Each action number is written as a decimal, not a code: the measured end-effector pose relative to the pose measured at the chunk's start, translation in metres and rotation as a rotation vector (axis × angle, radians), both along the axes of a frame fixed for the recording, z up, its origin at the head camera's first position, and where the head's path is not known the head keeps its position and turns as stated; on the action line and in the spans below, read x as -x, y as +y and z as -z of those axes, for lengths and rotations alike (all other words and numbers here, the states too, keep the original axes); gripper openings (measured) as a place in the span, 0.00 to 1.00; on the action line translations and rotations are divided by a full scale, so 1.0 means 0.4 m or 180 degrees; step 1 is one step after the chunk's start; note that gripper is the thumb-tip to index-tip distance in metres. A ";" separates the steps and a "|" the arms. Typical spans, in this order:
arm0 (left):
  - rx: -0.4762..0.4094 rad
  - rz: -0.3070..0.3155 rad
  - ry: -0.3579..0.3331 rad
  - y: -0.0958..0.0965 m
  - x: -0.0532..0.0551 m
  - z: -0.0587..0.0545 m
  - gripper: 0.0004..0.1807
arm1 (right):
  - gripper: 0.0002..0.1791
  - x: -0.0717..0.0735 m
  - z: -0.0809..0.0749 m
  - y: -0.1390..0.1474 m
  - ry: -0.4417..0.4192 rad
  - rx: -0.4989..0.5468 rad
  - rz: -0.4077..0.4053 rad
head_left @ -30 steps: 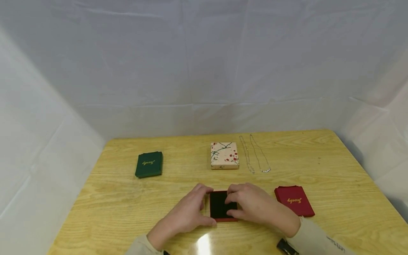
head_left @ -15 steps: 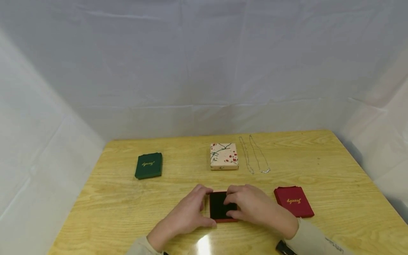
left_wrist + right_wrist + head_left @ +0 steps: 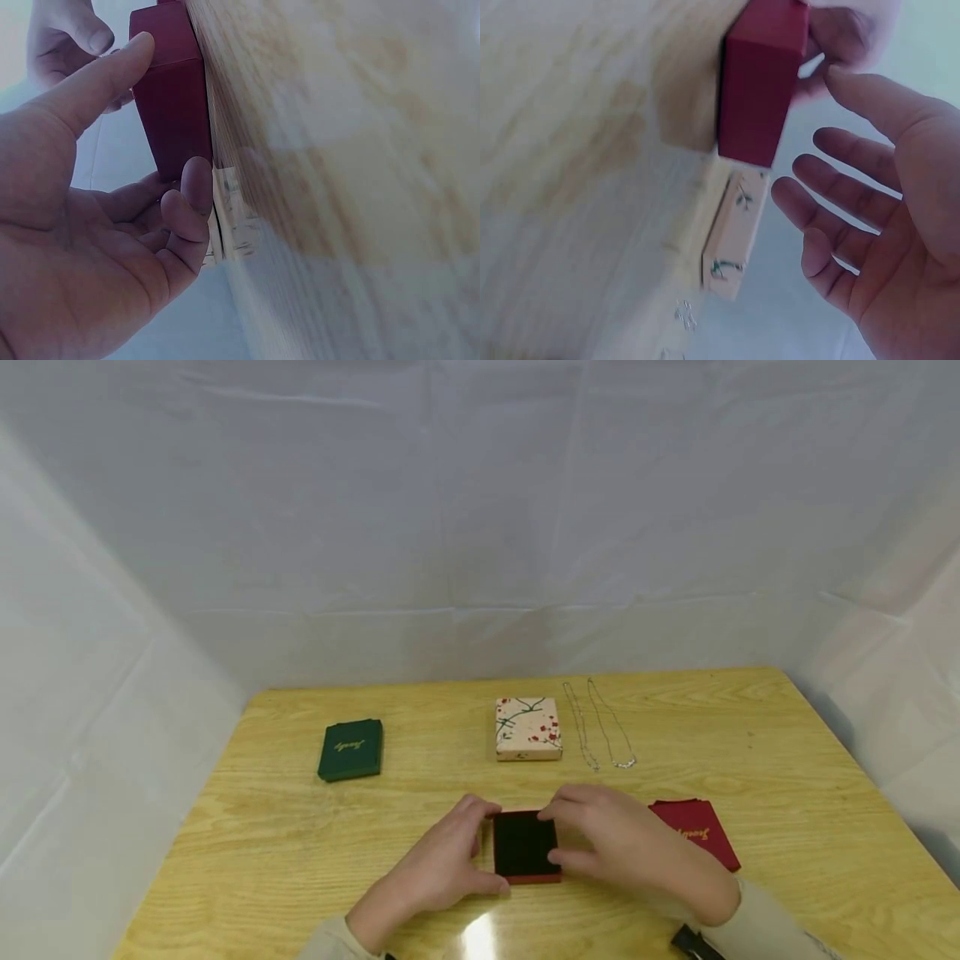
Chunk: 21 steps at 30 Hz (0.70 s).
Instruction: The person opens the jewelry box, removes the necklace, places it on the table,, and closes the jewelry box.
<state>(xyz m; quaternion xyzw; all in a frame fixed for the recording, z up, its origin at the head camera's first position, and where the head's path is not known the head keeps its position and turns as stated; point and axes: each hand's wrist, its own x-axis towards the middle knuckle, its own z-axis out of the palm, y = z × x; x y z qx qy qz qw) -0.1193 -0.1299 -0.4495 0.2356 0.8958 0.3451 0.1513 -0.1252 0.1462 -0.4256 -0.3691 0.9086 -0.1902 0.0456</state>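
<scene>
A small red jewelry box [image 3: 525,845] with a black padded inside lies without its lid on the table, close to the near edge. My left hand [image 3: 438,860] holds its left side, thumb at the front corner and fingers at the back; in the left wrist view the thumb rests on the red wall. By the right side is my right hand [image 3: 626,839], with spread fingers [image 3: 840,180] apart from the box in the right wrist view and nothing between them. Partly behind the right forearm lies a dark red lid [image 3: 705,835] with gold lettering.
A green jewelry box [image 3: 351,749] lies at the back left of the wooden table [image 3: 420,727]. Behind the red box stands a cream box [image 3: 528,729] with a blossom pattern. Two thin silver necklaces, a left necklace [image 3: 580,724] and a right necklace [image 3: 617,729], lie beside it.
My right hand has lifted its fingers off the black padding and drawn back to the right, covering more of the red lid. The left hand stays where it was.
</scene>
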 end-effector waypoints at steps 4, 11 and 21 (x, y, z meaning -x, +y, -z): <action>-0.0007 0.0005 0.0012 0.001 0.001 0.002 0.50 | 0.22 0.000 -0.013 0.034 0.0069 -0.0027 0.0007; 0.0012 -0.0017 -0.0055 0.000 0.001 0.001 0.50 | 0.29 0.005 -0.022 0.104 -0.0013 -0.0101 0.0129; 0.0016 -0.0017 -0.0088 -0.001 0.002 0.002 0.50 | 0.39 0.007 -0.040 0.203 -0.0179 -0.0186 0.0397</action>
